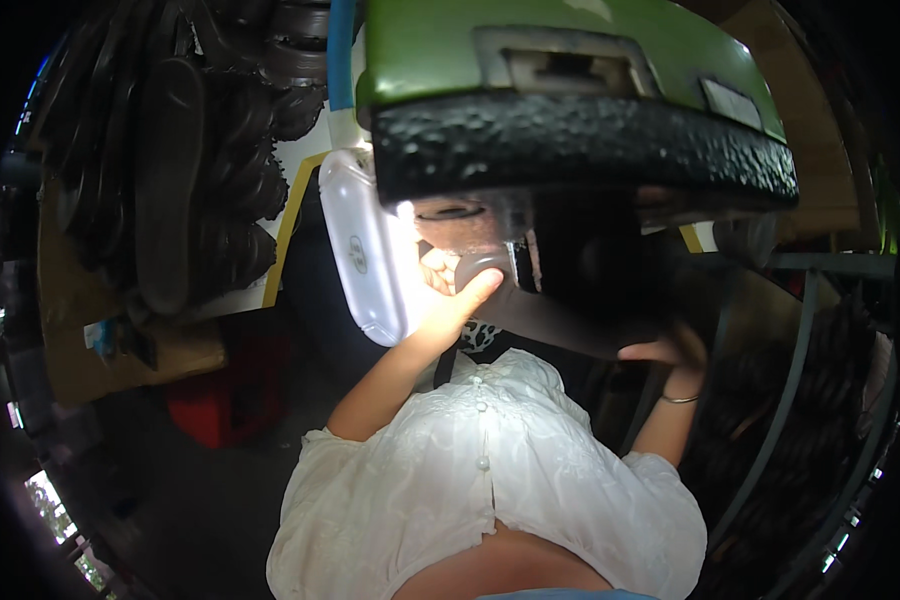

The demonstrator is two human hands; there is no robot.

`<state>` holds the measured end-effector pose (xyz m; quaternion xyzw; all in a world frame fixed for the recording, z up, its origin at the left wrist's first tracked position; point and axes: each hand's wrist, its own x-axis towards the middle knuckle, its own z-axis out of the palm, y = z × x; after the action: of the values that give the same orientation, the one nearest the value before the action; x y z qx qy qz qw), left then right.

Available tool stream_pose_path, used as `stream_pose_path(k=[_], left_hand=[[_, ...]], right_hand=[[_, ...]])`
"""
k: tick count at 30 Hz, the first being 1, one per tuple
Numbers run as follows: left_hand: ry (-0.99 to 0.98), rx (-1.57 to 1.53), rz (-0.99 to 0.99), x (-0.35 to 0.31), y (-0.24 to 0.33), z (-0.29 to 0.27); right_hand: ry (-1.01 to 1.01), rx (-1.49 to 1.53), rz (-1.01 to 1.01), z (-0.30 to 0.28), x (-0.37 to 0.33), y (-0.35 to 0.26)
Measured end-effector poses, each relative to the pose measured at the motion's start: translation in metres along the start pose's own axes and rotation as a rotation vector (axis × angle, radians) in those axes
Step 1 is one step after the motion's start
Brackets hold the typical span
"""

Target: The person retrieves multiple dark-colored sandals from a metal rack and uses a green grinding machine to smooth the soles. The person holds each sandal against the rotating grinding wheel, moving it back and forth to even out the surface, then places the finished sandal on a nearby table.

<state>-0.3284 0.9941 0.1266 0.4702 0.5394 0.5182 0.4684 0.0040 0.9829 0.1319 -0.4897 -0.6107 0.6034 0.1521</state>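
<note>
A dark grey-brown shoe sole (570, 322) lies lengthwise under a green machine head (580, 130) with a black, rough lower edge. My left hand (452, 295) grips the sole's left end, thumb on top and fingers curled behind, beside a metal part (523, 262) of the machine. At the sole's right end is my right hand (665, 352), its thumb along the edge. The other fingers of that hand are blurred and mostly in shadow. Where the sole meets the machine is too dark to make out.
A lit white lamp (358, 250) hangs left of my left hand. Farther left, many dark soles (170, 180) are piled on a surface with a yellow edge (292, 225) and cardboard. A red container (210, 410) stands below. Metal rack bars (785, 400) rise at the right.
</note>
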Motion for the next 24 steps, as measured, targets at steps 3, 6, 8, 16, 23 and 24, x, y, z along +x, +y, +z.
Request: stream_pose_path(k=[3,6,8,16,23,24], left_hand=[[0.003,-0.250,0.033,-0.005,-0.005,-0.002],[-0.020,-0.372,0.089,-0.010,-0.005,-0.002],[-0.042,-0.257,0.077,-0.013,-0.002,-0.004],[-0.134,-0.014,0.048,-0.015,0.000,-0.030],[-0.019,0.071,0.093,-0.017,-0.027,-0.013],[0.008,0.103,0.120,-0.018,-0.037,-0.009]], right_hand=[[0.208,0.045,-0.095,-0.039,-0.008,-0.013],[0.410,0.169,-0.348,-0.061,0.002,-0.022],[0.471,0.283,-0.402,-0.066,0.015,-0.028],[0.552,0.220,-0.640,-0.031,0.037,-0.046],[0.635,0.045,-0.716,-0.003,0.022,-0.064],[0.629,-0.010,-0.742,0.003,0.019,-0.069]])
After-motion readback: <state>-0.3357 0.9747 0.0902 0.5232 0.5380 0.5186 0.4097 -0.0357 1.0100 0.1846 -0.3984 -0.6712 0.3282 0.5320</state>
